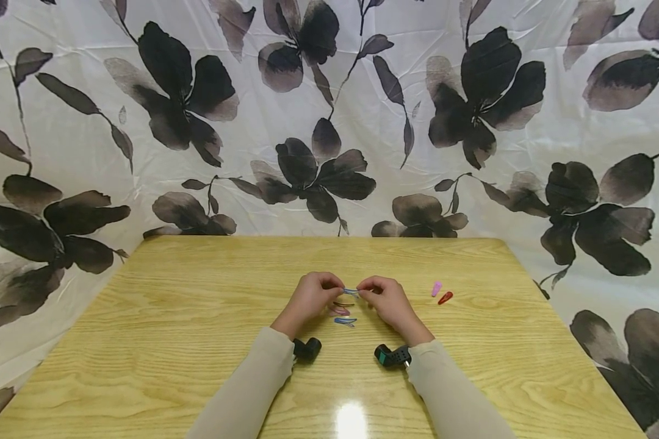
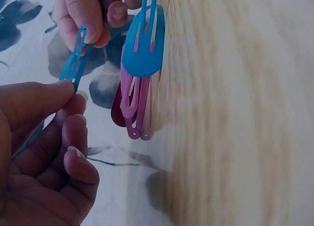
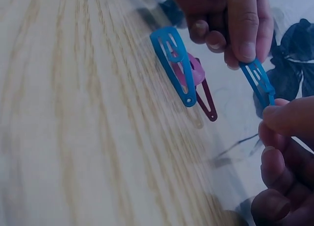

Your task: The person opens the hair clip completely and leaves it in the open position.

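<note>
Between both hands is a blue snap hair clip (image 1: 350,291), held lengthwise by its two ends. My left hand (image 1: 315,296) pinches one end between thumb and forefinger. The other end is pinched by my right hand (image 1: 387,299). In the right wrist view the held clip (image 3: 255,80) shows its slotted frame, the tips covered by fingers. Closer to me, in a short column on the table, lie another blue hair clip (image 1: 345,321), a pink hair clip (image 1: 340,311) and a dark red hair clip (image 2: 117,108); these overlap in the left wrist view.
To the right of my right hand, a pink hair clip (image 1: 436,288) and a red hair clip (image 1: 445,297) lie side by side on the wooden table (image 1: 198,366). A flower-patterned cloth (image 1: 384,122) hangs behind the table's far edge. Each wrist carries a black camera mount (image 1: 307,349).
</note>
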Tool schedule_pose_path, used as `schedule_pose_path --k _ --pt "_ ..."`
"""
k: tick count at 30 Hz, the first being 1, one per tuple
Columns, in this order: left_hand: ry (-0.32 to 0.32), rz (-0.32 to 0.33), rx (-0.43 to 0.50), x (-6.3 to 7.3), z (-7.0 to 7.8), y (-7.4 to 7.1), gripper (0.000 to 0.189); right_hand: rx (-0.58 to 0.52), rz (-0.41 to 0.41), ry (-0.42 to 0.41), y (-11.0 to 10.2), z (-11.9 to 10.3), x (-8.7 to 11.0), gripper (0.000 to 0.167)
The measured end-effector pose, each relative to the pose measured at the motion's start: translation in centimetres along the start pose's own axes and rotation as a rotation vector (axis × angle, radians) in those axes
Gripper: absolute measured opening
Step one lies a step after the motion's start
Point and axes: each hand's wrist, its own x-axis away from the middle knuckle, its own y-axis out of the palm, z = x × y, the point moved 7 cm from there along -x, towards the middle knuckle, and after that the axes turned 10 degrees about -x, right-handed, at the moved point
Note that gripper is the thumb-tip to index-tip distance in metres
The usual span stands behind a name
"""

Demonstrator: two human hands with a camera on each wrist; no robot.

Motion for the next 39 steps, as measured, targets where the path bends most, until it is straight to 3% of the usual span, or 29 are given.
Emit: schedule_pose_path --k 15,24,39 --pt "0.027 -0.01 -0.089 -0.8 -0.3 0.6 0.005 0.172 0.039 -0.025 0.1 -0.5 -0.4 0.006" --pt "0.013 -0.027 -0.123 -1.2 -0.4 0.8 0.006 0.228 0.023 -0.052 0.3 -0.5 -0.7 0.007" --pt "0.026 -0.053 -0.154 -1.3 -0.6 1.2 0.004 0.281 -0.012 -0.026 0.9 -0.4 -1.0 0.008"
